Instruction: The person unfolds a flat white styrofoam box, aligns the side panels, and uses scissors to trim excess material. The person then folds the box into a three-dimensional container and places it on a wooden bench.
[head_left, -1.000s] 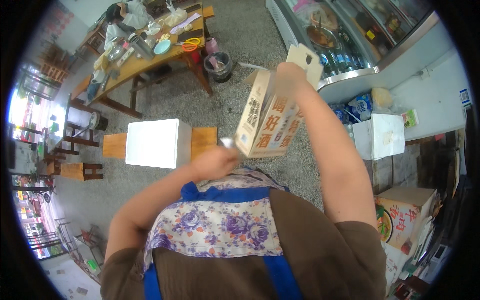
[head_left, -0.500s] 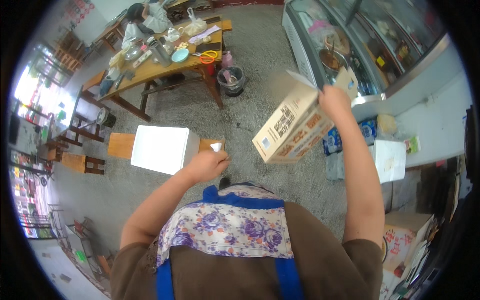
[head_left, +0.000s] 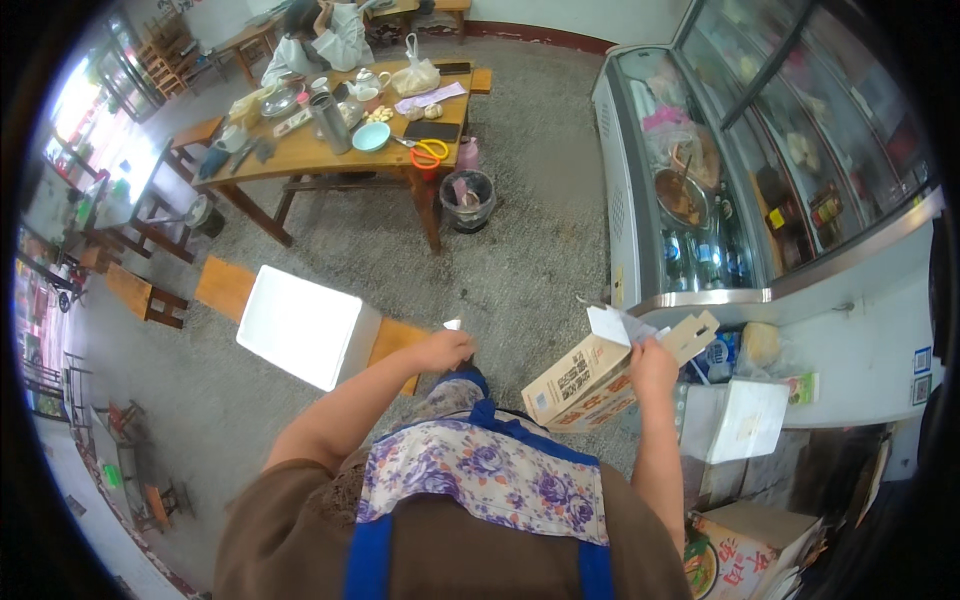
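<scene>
My right hand (head_left: 653, 368) is closed on the upper edge of a tan cardboard box (head_left: 588, 388), which hangs tilted with its top flaps standing up. Whitish material shows at the box's opening, but I cannot make out what it is. My left hand (head_left: 446, 350) is closed in front of my apron, and a small white piece (head_left: 453, 324) sticks out above its fingers. Just left of that hand, a white foam box (head_left: 302, 325) rests on a wooden bench (head_left: 396, 342).
Ahead stands a wooden table (head_left: 300, 160) with bowls, a teapot and yellow-handled scissors; a person sits behind it. A lined bin (head_left: 468, 200) is beside its leg. A glass display fridge (head_left: 625, 230) stands at right, with a white foam lid (head_left: 750, 420) near its base.
The cardboard box has come lower and nearer to me, with my right arm more bent. My left hand has shifted slightly right. The view has turned, showing more of the fridge.
</scene>
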